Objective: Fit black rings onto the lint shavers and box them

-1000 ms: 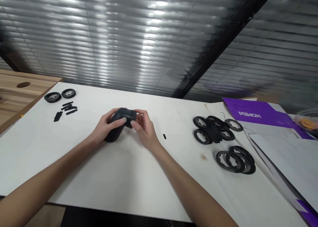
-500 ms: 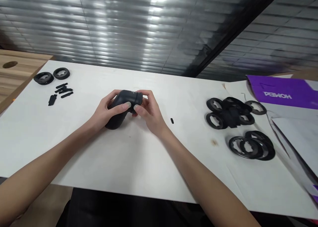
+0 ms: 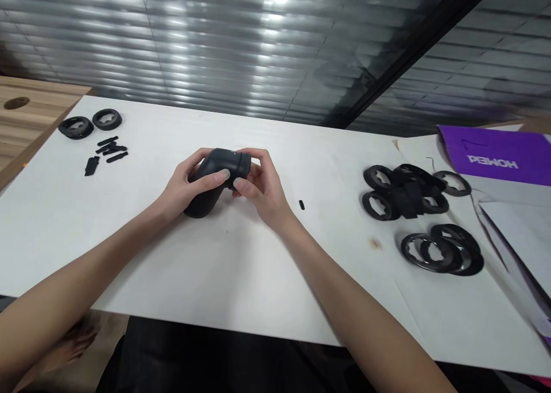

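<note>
A bent, matt black housing (image 3: 205, 203) with a collar at its right end is held just over the white table. My left hand (image 3: 185, 186) wraps round its wider left part, thumb lying along the near side. At the collar (image 3: 244, 167), my right hand (image 3: 264, 192) grips with the thumb in front and fingers behind. The fingers behind the housing are partly hidden. A small black piece (image 3: 302, 205) lies on the table to the right of my right hand.
Black rings (image 3: 107, 119) and several flat black strips (image 3: 111, 147) lie at the far left of the white table (image 3: 181, 284). More black rings (image 3: 430, 253) and a dark bundle (image 3: 407, 198) are on the right, beside a purple box (image 3: 495, 155). Slatted blinds (image 3: 215, 43) stand behind.
The camera view has shifted slightly. Both hands keep the same hold on the black housing, and the other things stay where they were on the table.
</note>
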Available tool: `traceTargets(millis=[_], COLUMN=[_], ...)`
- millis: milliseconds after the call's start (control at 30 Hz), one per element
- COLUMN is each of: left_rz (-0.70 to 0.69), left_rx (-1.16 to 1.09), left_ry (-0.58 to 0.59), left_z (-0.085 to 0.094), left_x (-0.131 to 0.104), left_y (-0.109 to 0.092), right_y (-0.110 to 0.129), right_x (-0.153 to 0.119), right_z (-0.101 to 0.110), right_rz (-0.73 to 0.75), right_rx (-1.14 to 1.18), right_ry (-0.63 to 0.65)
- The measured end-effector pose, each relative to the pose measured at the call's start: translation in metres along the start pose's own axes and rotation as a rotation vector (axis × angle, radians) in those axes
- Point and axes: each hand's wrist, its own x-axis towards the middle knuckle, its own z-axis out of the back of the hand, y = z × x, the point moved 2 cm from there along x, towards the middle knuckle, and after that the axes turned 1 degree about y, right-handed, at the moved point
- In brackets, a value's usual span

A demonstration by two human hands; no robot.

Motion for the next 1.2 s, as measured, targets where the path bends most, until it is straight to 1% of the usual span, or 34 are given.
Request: traceTargets(millis=[133, 433, 667, 833, 967, 1100, 1200], left_rz=[0.004, 0.008, -0.052, -0.050, 0.009, 0.100, 0.171], left_rx=[-0.014, -0.037, -0.028, 0.009, 0.011, -0.119, -0.182], left_ry=[-0.001, -0.033, 0.004, 0.007, 0.057, 0.126, 0.176], left_z=[0.000, -0.002, -0.008, -0.006, -0.002, 0.001, 0.001], left_x=[0.001, 0.000, -0.003, -0.002, 0.001, 0.005, 0.007], left_y=[0.002, 0.001, -0.003, -0.001, 0.002, 0.004, 0.002], right_y=[0.001, -0.004, -0.004, -0.001, -0.003, -0.004, -0.003], right_x=[-0.001, -0.002, -0.002, 0.000, 0.003, 0.005, 0.004], right_z=[0.000, 0.001, 0.001, 0.002, 0.003, 0.002, 0.001], right_rz=[-0.008, 0.017, -0.023, -0.041, -0.053, -0.086, -0.105], right_rx=[-0.013, -0.026, 0.031, 0.062, 0.062, 0.050, 0.052], right_ry=[-0.025, -0.023, -0.020, -0.028, -0.047, -0.079, -0.106])
